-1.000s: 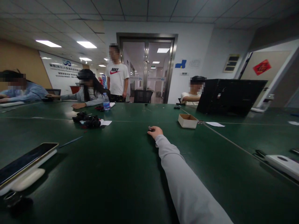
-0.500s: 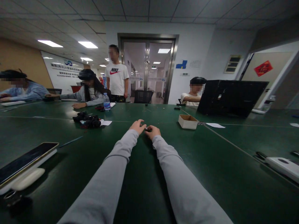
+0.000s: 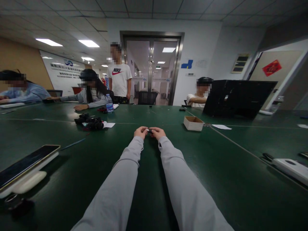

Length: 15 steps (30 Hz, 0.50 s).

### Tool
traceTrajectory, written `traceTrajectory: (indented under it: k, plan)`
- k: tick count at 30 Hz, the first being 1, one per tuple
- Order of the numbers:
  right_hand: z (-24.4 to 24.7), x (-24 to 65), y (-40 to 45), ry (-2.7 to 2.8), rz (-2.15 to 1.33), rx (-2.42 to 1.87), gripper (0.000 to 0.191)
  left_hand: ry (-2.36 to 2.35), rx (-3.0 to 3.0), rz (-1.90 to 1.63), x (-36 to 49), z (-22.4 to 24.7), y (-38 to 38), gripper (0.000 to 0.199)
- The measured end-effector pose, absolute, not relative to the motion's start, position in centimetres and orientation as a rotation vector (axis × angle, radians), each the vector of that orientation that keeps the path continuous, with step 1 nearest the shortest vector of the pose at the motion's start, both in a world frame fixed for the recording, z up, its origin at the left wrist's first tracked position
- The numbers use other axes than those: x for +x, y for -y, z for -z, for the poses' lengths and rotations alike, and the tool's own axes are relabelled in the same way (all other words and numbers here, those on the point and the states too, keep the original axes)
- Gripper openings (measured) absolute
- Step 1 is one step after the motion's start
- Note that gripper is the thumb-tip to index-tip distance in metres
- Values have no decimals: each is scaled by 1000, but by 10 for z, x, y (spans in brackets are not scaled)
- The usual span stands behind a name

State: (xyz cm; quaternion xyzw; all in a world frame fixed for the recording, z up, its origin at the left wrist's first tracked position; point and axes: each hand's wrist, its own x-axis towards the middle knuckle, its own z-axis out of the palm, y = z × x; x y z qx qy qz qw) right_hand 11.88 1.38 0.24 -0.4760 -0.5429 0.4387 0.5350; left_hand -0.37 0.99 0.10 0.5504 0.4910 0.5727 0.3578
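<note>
Straight ahead, both arms reach out over the green table [image 3: 154,160]. Between my fingertips is a small dark object with a shiny silver end [image 3: 149,131], too small to name. My left hand [image 3: 141,132] pinches the silver end from the left. From the right, the fingers of my right hand [image 3: 157,132] are closed on the dark part. The fingers hide much of it.
An open cardboard box [image 3: 193,124] stands right of my hands, near a black monitor [image 3: 238,98]. Black gear [image 3: 90,122] and a water bottle [image 3: 109,104] are at left. A phone [image 3: 29,163] lies nearer. People sit across the table; one stands.
My left hand has gone from spread fingers beside the small object to a pinch on its silver end. My right hand keeps its hold, and the object has turned more level.
</note>
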Motion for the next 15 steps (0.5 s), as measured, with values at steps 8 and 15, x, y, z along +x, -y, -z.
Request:
traceTrajectory:
  k: [8,15]
  plan:
    - [-5,125,-8,1100,-1247,-996,20,-1327,1441,-1454,-9,1,-8,12]
    - [-1,129,-11,1125,-1281,-948,24,-1421,1415,-1416,-9,0,-8,14]
